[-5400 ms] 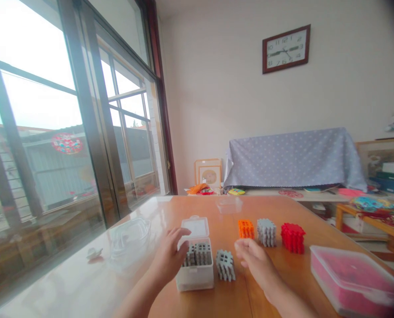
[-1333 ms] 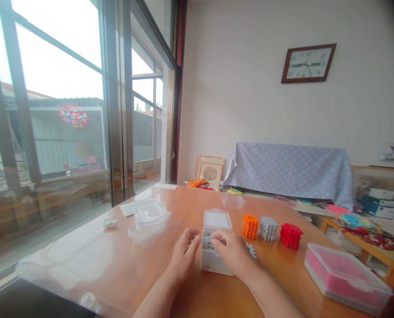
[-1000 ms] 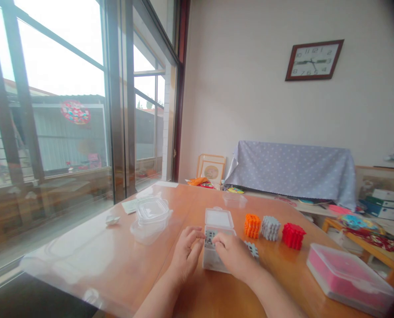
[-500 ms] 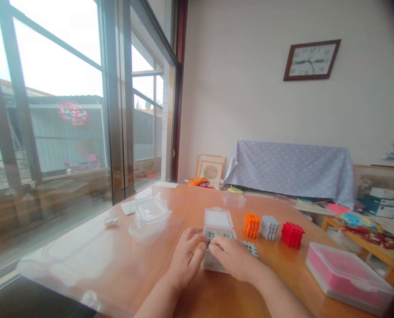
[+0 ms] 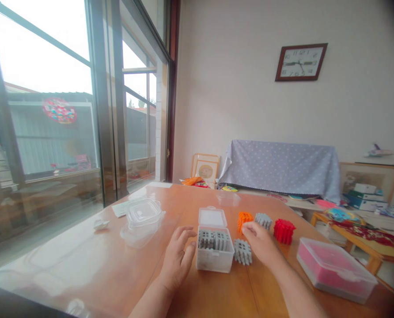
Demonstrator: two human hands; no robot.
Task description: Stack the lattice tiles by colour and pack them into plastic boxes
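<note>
A clear plastic box [image 5: 214, 261] stands on the table with its lid [image 5: 212, 218] swung open at the back. Several grey interlocking plastic pieces [image 5: 221, 240] are packed upright inside. My left hand [image 5: 180, 254] is beside the box's left side, fingers apart and holding nothing. To the right of the box, a small group of grey pieces [image 5: 242, 251] rests on the table. My right hand [image 5: 259, 240] has its fingers closed at the front of an orange stack of pieces [image 5: 245, 218], partly covering it. Just behind stands a grey stack [image 5: 263, 220], with a red stack [image 5: 284, 231] farther right.
A closed clear box with pink contents [image 5: 336, 269] is at the table's right edge. Clear plastic containers [image 5: 143, 216] and a crumpled wrapper [image 5: 100, 225] are at left. Another clear container [image 5: 229, 200] is at the back. Windows line the left side.
My right hand has left the box and moved right to the orange stack. The left hand has drawn slightly away from the box, uncovering the grey pieces inside. The view has turned slightly right.
</note>
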